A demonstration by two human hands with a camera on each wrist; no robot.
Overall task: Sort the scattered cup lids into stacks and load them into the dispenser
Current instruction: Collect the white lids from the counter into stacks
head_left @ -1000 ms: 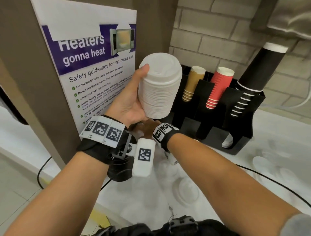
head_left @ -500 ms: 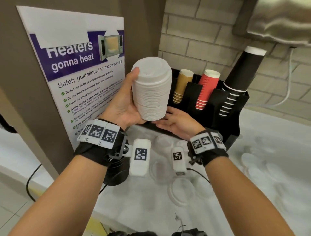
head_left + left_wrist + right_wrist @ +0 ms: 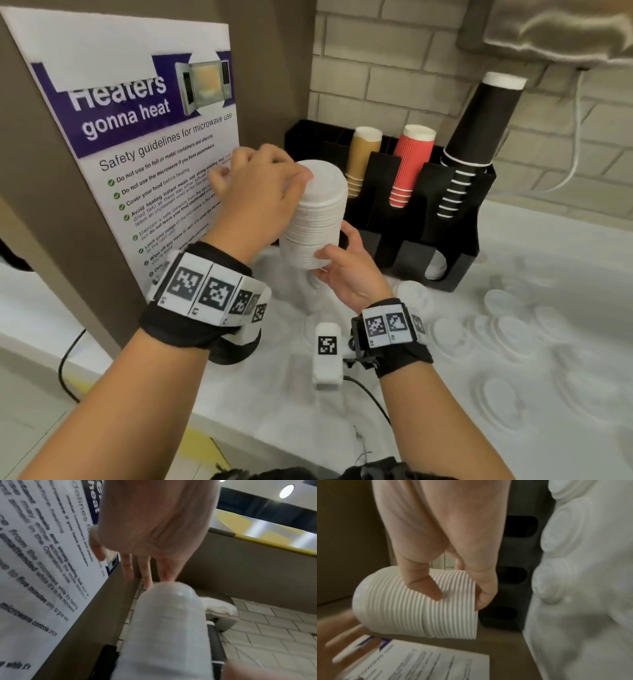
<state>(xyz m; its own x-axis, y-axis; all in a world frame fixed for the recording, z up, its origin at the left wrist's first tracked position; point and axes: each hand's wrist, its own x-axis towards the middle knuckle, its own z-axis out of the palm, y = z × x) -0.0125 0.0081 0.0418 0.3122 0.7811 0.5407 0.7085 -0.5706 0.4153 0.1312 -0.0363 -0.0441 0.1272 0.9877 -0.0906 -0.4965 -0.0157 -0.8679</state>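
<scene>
A: Holding is done by the right hand: the stack of lids is gripped near its lower end, thumb pressed on the ribbed side, fingers curled round the far side and under the bottom edge.

B: Confirmed in the right wrist view, thumb on the ribs. State of the left hand?

A: It is laid against the upper left side of the stack, fingers fairly straight and spread. In the left wrist view the fingertips are seen just at the domed top. A full grip is not shown.

B: Position of the stack?

A: It is held in the air between both hands, tilted slightly, top leaning to the right. The black dispenser stands just beyond and right of the hands; brown, red and black cups are seen in it.

B: Other lids?

A: Loose lids are scattered on the white counter, right of the right wrist. A poster is noted left of the left hand.
</scene>
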